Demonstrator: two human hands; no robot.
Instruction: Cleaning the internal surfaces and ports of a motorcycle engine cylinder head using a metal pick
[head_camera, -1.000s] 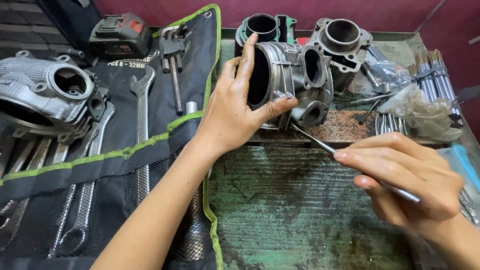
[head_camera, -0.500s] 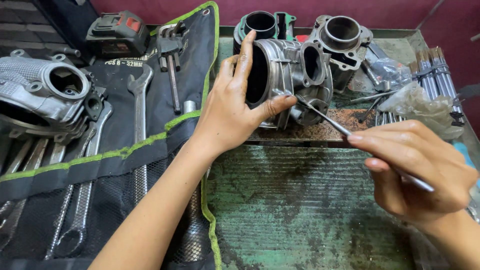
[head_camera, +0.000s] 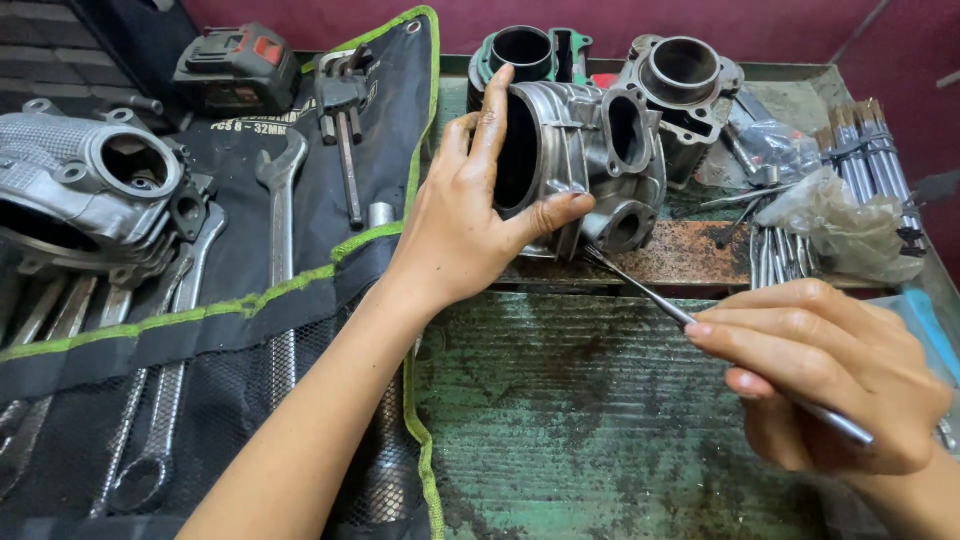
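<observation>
The left hand (head_camera: 470, 215) is clamped on the grey engine cylinder (head_camera: 590, 170), which lies on its side at about 12 o'clock on the green workbench (head_camera: 600, 420): fingers run up the rim of its wide bore, the thumb presses under its lower edge. The right hand (head_camera: 830, 385), at 4 o'clock, has its fingers pinched together on a thin metal pick (head_camera: 640, 285), whose tip touches the cylinder's bottom edge by a round port. Two more cylinders (head_camera: 685, 75) crowd close behind. At 9 o'clock, a tool roll (head_camera: 250, 250) of wrenches overlaps the bench's left edge. At 2 o'clock lie bundled rods (head_camera: 865, 150) and a plastic bag (head_camera: 840, 225). Bare bench lies open between the forearms.
</observation>
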